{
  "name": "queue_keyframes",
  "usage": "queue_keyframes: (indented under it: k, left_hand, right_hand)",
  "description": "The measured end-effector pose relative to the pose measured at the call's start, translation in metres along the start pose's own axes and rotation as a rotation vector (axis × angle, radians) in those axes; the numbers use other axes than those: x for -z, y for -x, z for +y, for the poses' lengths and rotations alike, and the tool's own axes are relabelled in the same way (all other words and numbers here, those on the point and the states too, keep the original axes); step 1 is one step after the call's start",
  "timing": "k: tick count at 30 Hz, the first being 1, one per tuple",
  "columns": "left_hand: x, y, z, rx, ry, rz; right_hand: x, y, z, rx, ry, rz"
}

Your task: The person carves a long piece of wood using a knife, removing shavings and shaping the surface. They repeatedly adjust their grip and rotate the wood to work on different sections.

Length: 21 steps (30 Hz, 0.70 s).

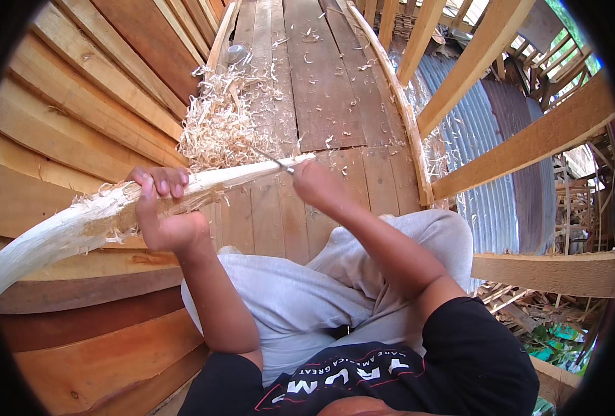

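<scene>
Left hand (165, 232) grips the pale pole (78, 227), cut off at left; right hand (314, 183) clenches a knife (277, 163), handle mostly hidden

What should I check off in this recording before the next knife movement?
1. Left hand gripping the pale wooden piece: ok, fingers curl over it.
2. Right hand gripping the knife: ok, closed at its handle end.
3. Left hand apart from the blade: ok, it sits farther along the wood.
4. Blade touching the wood: cannot tell; it overlaps the narrow end in this view.
5. Floor free of shavings: not ok, heaped and scattered.
</scene>
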State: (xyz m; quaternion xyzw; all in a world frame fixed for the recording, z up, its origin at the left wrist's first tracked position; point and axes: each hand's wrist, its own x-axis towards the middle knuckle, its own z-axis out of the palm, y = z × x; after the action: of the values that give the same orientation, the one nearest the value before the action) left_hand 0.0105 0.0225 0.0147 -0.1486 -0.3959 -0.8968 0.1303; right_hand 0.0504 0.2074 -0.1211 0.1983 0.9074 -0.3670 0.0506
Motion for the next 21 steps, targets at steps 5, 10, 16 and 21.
queue_keyframes:
  k: [5, 10, 16, 21]
  left_hand:
    - [-0.007, 0.001, -0.001, 0.015, -0.020, 0.032]
    - [-0.002, 0.002, 0.000, 0.000, -0.030, -0.029]
    - [-0.012, 0.007, 0.002, 0.006, -0.019, -0.087]
    - [-0.011, 0.008, -0.002, 0.013, -0.017, -0.144]
  right_hand:
    - [-0.009, -0.041, 0.062, -0.047, 0.026, 0.033]
    - [0.007, -0.014, 0.018, -0.153, 0.082, -0.060]
    - [-0.003, -0.044, 0.067, -0.093, 0.191, -0.111]
    - [-0.012, -0.044, 0.062, -0.123, 0.138, -0.010]
